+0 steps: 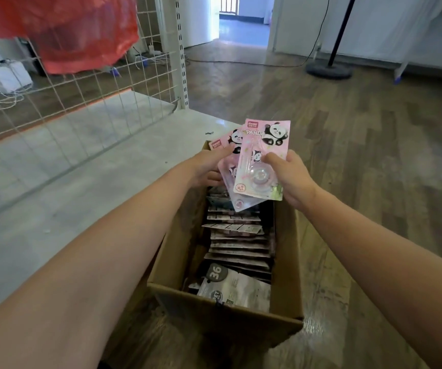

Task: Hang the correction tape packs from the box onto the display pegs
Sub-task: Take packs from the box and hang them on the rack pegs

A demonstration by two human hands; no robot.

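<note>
Head view showed both bare arms reaching forward over an open cardboard box (285, 262) that sat on the wood-look floor (374, 155). Right hand (291, 179) pinched a pink panda-print correction tape pack (262, 158) by its right edge, thumb on the front, fingers curled behind; pack upright, tilted a little, above the far end of the box. Left hand (209, 166) gripped a second pink pack (230, 145) partly behind the first one, fingers curled round its left edge, with at least one more pack (238, 203) fanned out below; exact count in that hand could not be told. Inside the box, a row of more packs (236, 235) stood on edge, back sides up, filling the middle and far part. At the near end a grey pack marked 36 (230, 286) lay tilted against the near wall. Left of the box, a pale shelf base (81, 182) ran along the floor, backed by a white wire grid panel (81, 89). Red plastic sheet (60, 27) hung over the top of the grid. Black stand with a round base (329, 67) stood far right, cable trailing on the floor.
</note>
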